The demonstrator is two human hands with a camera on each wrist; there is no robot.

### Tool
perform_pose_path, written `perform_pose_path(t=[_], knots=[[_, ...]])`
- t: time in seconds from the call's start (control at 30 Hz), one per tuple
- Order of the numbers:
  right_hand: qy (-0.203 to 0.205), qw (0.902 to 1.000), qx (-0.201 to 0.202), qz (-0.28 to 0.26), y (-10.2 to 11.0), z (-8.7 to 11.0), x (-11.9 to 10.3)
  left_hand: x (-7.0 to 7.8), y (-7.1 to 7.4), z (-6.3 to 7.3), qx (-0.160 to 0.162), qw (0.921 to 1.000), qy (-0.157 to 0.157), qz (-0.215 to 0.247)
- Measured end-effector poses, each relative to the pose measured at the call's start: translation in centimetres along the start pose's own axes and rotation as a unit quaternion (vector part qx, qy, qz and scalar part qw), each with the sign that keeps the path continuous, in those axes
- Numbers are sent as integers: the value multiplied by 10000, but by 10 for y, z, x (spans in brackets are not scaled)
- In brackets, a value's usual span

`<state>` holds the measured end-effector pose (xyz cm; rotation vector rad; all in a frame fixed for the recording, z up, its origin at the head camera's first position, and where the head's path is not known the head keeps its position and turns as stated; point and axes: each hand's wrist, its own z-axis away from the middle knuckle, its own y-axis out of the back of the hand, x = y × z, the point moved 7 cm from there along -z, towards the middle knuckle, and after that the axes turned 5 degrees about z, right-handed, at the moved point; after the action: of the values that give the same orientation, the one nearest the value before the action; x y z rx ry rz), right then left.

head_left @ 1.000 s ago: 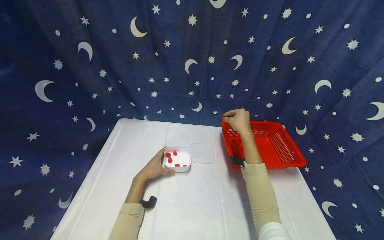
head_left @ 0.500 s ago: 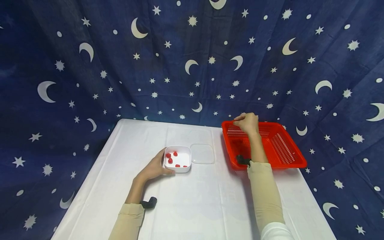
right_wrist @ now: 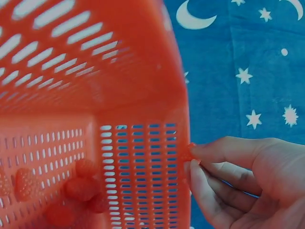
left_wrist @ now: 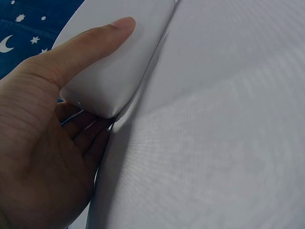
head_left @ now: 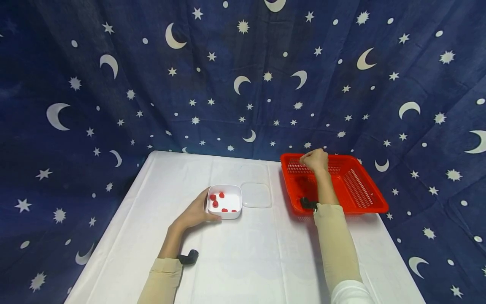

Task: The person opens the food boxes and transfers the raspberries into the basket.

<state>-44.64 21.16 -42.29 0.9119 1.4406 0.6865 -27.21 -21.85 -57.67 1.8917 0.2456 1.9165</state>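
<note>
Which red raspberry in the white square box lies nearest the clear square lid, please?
The red raspberry by the near right corner; the other four red raspberries lie farther left.

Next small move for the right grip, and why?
Probably lower the pinched red berry into the red basket and release it: in the head view the right grip appears over the basket, and other berries lie bunched inside. The left grip holds the white box off to the side.

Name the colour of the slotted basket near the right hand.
The basket is bright red; the head view shows it best.
</note>
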Motion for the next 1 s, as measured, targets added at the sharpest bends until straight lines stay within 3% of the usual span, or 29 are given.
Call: perform_pose_path(t=[0.17, 0.47, 0.63, 1.0], knots=[[-246, 9995, -53, 197, -3, -2, 10, -2, -1, 1, -59, 10000, 27, 26], [-809, 9925, -590, 705, -12, -6, 24, -1, 0, 1, -38, 9999, 92, -22], [-820, 9867, -647, 1247, -20, -10, 37, -1, 0, 2, -44, 10000, 49, 51], [-833, 9848, -884, 1242, -36, -17, 47, -1, 1, 1, -25, 9999, 106, -1]])
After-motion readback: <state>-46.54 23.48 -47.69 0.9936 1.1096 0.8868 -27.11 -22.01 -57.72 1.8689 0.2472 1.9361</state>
